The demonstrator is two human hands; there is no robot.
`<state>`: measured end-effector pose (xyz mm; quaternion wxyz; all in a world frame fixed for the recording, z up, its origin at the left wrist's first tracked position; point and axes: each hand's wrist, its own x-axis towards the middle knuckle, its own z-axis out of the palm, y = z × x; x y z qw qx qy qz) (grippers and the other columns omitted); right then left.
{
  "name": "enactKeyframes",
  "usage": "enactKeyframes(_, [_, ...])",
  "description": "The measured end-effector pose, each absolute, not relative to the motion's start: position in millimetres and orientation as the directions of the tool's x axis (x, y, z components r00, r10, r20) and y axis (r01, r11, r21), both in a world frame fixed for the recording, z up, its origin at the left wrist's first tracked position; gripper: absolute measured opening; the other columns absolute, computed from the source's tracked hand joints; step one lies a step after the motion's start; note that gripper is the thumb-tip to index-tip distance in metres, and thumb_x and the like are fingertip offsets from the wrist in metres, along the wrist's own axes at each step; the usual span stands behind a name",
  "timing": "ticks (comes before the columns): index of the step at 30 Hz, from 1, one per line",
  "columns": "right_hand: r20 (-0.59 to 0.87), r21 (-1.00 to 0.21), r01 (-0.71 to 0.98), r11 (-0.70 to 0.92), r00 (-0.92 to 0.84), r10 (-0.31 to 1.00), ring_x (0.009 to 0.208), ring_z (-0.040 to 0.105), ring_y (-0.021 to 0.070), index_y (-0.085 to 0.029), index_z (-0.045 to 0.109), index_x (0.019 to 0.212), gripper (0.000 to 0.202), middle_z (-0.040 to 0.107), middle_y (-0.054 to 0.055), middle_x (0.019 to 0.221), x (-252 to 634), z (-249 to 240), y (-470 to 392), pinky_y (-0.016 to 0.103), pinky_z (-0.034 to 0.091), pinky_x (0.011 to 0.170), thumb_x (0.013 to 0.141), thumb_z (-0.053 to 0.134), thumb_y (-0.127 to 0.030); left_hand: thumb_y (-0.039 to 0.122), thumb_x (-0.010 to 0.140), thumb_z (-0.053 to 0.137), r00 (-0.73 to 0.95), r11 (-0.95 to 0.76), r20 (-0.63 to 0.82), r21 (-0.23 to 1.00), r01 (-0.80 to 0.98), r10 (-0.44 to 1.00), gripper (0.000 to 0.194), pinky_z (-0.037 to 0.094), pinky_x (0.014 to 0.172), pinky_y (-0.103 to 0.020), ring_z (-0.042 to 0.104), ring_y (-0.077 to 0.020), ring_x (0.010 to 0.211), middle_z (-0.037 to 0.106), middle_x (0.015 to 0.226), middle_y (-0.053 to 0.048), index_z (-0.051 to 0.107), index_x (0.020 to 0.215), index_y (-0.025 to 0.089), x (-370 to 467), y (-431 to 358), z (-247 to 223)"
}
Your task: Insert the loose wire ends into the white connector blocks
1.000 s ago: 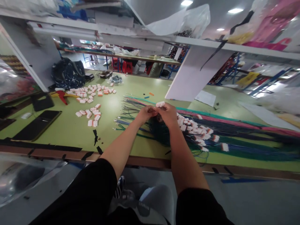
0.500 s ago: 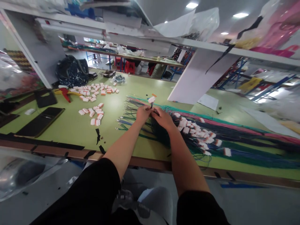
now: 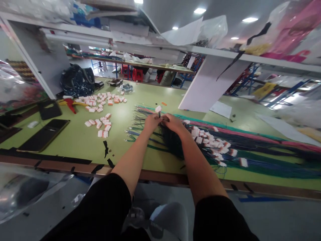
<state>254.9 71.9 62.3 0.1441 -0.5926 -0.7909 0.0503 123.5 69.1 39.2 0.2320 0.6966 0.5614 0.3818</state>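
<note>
My left hand [image 3: 152, 122] and my right hand [image 3: 173, 122] meet above the wire bundle, fingers pinched on thin dark wires. From between them a white connector housing [image 3: 158, 109] sticks up on the far side, with the wires running into it. Loose wire ends [image 3: 135, 122] with small metal terminals fan out left of my left hand. Right of my right hand, many white and orange connectors [image 3: 209, 139] lie on the long bundle of green, pink, black and blue wires [image 3: 263, 160]. My fingertips partly hide the wires they hold.
Loose white and orange connectors [image 3: 100, 124] lie in groups on the green table [image 3: 120, 147]. A dark phone-like slab [image 3: 45, 135], a red and yellow tool [image 3: 71, 104] and a dark patterned bag [image 3: 77, 80] are at left. A white upright panel [image 3: 203, 85] supports the shelf.
The connector above my hands has tilted and shifted slightly left. My hands stay together on the wires. The whole view has moved a little.
</note>
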Motion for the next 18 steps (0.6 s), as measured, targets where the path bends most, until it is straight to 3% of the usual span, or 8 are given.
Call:
enactKeyframes(6, [0.185, -0.299, 0.861, 0.412, -0.371, 0.91, 0.095, 0.06, 0.0221, -0.021, 0.07, 0.084, 0.017, 0.071, 0.004, 0.097, 253.6, 68.2, 93.5, 0.03, 0.042, 0.082, 0.073, 0.058, -0.023, 0.022, 0.08, 0.055, 0.109, -0.266, 0.278, 0.623, 0.735, 0.954, 0.017, 0.043, 0.074, -0.027, 0.061, -0.0215, 0.088, 0.068, 0.088, -0.01, 0.067, 0.09, 0.015, 115.2, 61.4, 56.5])
enactKeyframes(11, [0.204, -0.395, 0.78, 0.485, -0.44, 0.874, 0.082, 0.059, 0.0183, -0.015, 0.069, 0.079, 0.017, 0.071, 0.004, 0.087, 242.6, 59.4, 101.1, 0.028, 0.044, 0.075, 0.071, 0.055, -0.021, 0.02, 0.071, 0.066, 0.199, -0.371, 0.35, 0.543, 0.753, 0.915, 0.018, 0.04, 0.091, -0.032, 0.054, -0.0253, 0.107, 0.066, 0.103, -0.011, 0.068, 0.089, 0.015, 104.4, 60.3, 65.8])
enactKeyframes(14, [0.275, -0.496, 0.722, 0.483, -0.396, 0.876, 0.083, 0.059, 0.017, -0.016, 0.067, 0.085, 0.022, 0.07, 0.004, 0.09, 245.5, 50.0, 97.4, 0.029, 0.046, 0.076, 0.076, 0.05, -0.024, 0.017, 0.068, 0.068, 0.225, -0.404, 0.339, 0.685, 0.606, 0.913, 0.013, 0.041, 0.089, -0.029, 0.057, -0.022, 0.098, 0.068, 0.093, -0.007, 0.068, 0.08, 0.016, 98.1, 64.8, 64.8])
enactKeyframes(16, [0.346, -0.586, 0.683, 0.435, -0.274, 0.897, 0.084, 0.06, 0.0175, -0.017, 0.065, 0.089, 0.023, 0.069, 0.004, 0.09, 252.6, 47.7, 90.3, 0.031, 0.046, 0.078, 0.076, 0.048, -0.025, 0.018, 0.069, 0.066, 0.2, -0.327, 0.261, 0.807, 0.491, 0.944, 0.005, 0.043, 0.077, -0.028, 0.059, -0.0187, 0.079, 0.065, 0.073, -0.003, 0.067, 0.071, 0.014, 95.7, 68.7, 60.7])
enactKeyframes(18, [0.39, -0.638, 0.662, 0.393, -0.163, 0.907, 0.085, 0.061, 0.0185, -0.018, 0.063, 0.093, 0.025, 0.068, 0.005, 0.092, 259.8, 50.3, 79.0, 0.034, 0.046, 0.078, 0.074, 0.047, -0.022, 0.02, 0.068, 0.066, 0.174, -0.268, 0.214, 0.87, 0.414, 0.961, 0.01, 0.042, 0.067, -0.026, 0.055, -0.0158, 0.065, 0.057, 0.057, 0.0, 0.063, 0.061, 0.013, 94.8, 72.6, 55.2])
